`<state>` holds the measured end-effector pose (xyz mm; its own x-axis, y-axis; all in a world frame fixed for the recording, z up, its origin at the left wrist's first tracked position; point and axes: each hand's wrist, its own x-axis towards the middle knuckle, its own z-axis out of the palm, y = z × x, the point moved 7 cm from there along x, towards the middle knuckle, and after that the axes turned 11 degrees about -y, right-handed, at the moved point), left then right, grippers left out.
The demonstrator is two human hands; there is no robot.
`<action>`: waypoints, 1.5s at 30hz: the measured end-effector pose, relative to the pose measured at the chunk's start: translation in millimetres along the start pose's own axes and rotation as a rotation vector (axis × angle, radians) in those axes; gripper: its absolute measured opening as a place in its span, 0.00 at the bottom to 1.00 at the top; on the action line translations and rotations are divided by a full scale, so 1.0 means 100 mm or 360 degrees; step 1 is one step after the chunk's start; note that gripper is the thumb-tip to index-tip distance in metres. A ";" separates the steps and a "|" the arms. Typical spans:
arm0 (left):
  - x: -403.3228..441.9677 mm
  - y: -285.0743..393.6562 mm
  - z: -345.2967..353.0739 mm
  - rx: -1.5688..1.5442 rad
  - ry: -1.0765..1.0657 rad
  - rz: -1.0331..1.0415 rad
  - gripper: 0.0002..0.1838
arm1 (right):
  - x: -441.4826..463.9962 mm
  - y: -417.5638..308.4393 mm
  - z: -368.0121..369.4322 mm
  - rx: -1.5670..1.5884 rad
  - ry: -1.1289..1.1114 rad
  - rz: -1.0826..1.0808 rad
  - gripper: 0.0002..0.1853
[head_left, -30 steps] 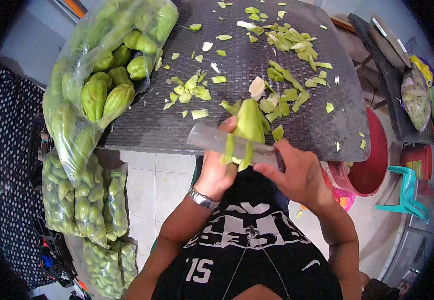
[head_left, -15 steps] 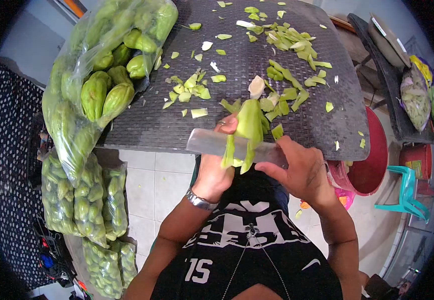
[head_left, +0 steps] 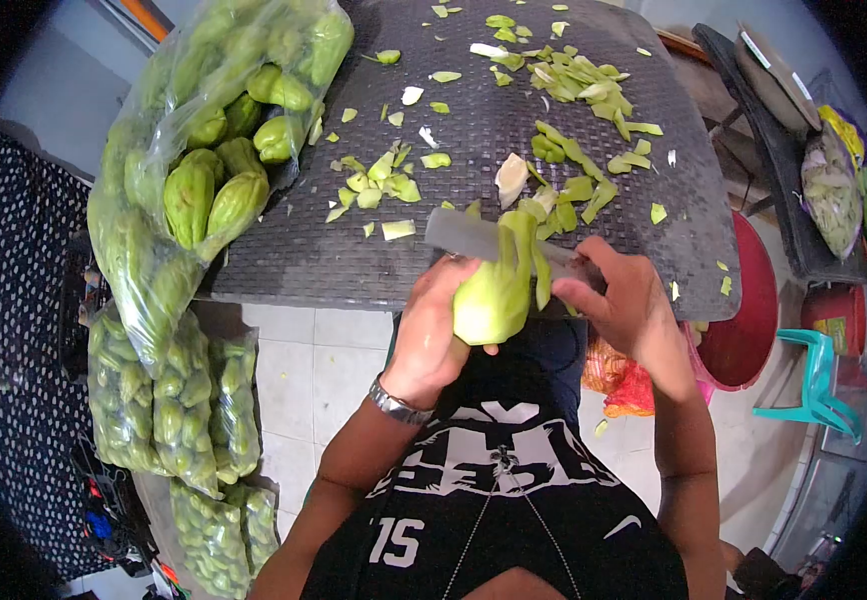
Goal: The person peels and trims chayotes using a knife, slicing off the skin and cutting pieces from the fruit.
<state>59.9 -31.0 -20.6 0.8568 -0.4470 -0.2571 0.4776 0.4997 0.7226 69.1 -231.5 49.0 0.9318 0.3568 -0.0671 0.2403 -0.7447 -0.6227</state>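
Note:
A pale green, partly peeled chayote [head_left: 491, 303] is gripped in my left hand [head_left: 432, 322] at the near edge of the table. My right hand [head_left: 622, 305] is closed round the handle of a wide-bladed knife [head_left: 466, 235]. The blade lies across the far end of the chayote, partly behind strips of peel [head_left: 525, 245] that hang over it. Just beyond the knife, a cream-coloured piece [head_left: 513, 180] rests on the table among green peelings. The knife's handle is mostly hidden by my fingers.
On the dark woven-pattern table [head_left: 284, 262], a clear plastic bag of chayotes [head_left: 194, 195] stands at the left. More filled bags [head_left: 179, 410] are below it. Peel scraps [head_left: 584, 80] lie across the tabletop. A red tub [head_left: 744, 320] and a teal stool [head_left: 812, 385] are at the right.
The knife has moved away from my body to the chayote's far end, with peel strips carried along. My left hand now shows the chayote's peeled near end, and my right hand has shifted farther forward.

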 end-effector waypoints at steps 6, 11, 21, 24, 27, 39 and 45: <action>0.01 0.05 0.01 -0.0099 0.0050 -0.0082 0.26 | 0.10 0.14 -0.14 -0.0047 -0.0058 0.0177 0.22; -0.08 0.12 0.02 -0.0300 -0.0062 -0.0175 0.29 | 0.11 0.90 -0.30 0.0324 0.0029 0.0745 0.34; 0.10 0.14 0.01 -0.0348 0.0094 0.0042 0.27 | -0.14 0.24 0.62 0.3055 -0.0786 0.0629 0.44; 0.11 0.12 -0.02 -0.0323 0.0127 0.0029 0.26 | -0.15 -0.02 0.57 0.1864 -0.0561 0.0457 0.38; 0.15 0.04 -0.07 -0.0566 0.0190 0.0218 0.25 | -0.14 -0.36 0.32 0.0214 0.0171 -0.0081 0.32; 0.25 -0.05 -0.21 -0.0340 0.0135 0.0246 0.25 | -0.09 -0.46 0.29 -0.0316 0.0047 -0.0255 0.32; 0.25 0.01 -0.13 -0.0246 0.0083 0.0142 0.23 | -0.03 -0.40 0.19 -0.0302 0.0057 -0.0304 0.31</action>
<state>84.5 -31.4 -34.6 0.9039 -0.3591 -0.2322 0.4202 0.6452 0.6380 51.3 -192.3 59.6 0.8727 0.4836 0.0672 0.4564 -0.7591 -0.4641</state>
